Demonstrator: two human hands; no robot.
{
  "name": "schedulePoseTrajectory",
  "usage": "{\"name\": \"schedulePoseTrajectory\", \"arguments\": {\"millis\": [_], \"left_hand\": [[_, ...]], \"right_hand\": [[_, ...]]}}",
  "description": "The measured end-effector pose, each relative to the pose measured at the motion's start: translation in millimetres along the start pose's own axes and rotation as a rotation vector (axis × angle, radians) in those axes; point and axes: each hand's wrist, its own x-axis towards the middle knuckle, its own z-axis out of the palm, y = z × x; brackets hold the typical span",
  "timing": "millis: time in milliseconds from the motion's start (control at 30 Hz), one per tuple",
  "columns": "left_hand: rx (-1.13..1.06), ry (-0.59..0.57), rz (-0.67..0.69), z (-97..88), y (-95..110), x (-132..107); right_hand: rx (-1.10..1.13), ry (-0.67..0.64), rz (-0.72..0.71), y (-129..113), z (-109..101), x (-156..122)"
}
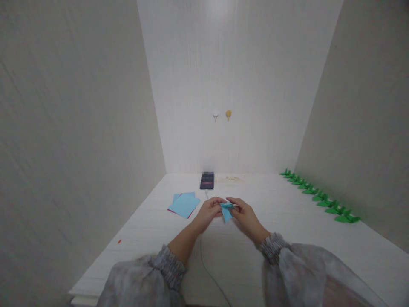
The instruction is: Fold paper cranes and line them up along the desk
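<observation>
A small folded piece of light blue paper (226, 210) is held just above the white table (287, 238), between both hands. My left hand (209, 212) pinches its left side with closed fingers. My right hand (244, 215) grips its right side, fingers curled round it. The paper's lower tip points down between the hands. Both arms wear loose grey sleeves with gathered cuffs.
A stack of light blue square sheets (183, 204) lies left of the hands. A dark phone (207, 180) stands behind them, its thin cable (207, 264) running toward me. A row of several green folded paper figures (319, 197) lines the right wall. Two small hooks (222, 114) are on the back wall.
</observation>
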Motion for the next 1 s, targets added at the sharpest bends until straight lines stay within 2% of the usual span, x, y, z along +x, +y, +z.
{"name": "schedulePoseTrajectory", "arguments": {"millis": [167, 267, 367, 500, 567, 733, 867, 1000], "left_hand": [[0.051, -0.079, 0.036, 6.9, -3.5, -2.2], [0.076, -0.084, 0.022, 9.3, -4.0, -3.4], [0.073, -0.035, -0.005, 10.7, -1.4, -3.9], [-0.039, 0.074, -0.066, 10.4, -0.2, -2.3], [-0.074, 0.085, -0.107, 9.2, -1.1, -1.5], [-0.069, 0.033, -0.171, 4.2, -3.0, -1.3], [-0.11, -0.033, -0.237, 1.2, -3.4, -1.9], [-0.15, -0.043, -0.263, 1.6, -1.9, -2.6]], "right_hand": [[-0.079, 0.026, -0.036, -5.0, -2.8, -0.8], [-0.093, 0.027, -0.025, -6.9, -4.9, -1.7], [-0.096, 0.02, -0.034, -12.3, -6.9, -2.8], [-0.118, -0.011, -0.08, -23.7, -9.0, -4.9], [-0.148, -0.037, -0.101, -27.7, -9.5, -5.9], [-0.232, -0.071, -0.135, -30.1, -9.8, -7.5], [-0.216, -0.075, -0.178, -30.5, -8.9, -7.6], [-0.195, -0.032, -0.238, -29.7, -7.1, -6.4]]}}
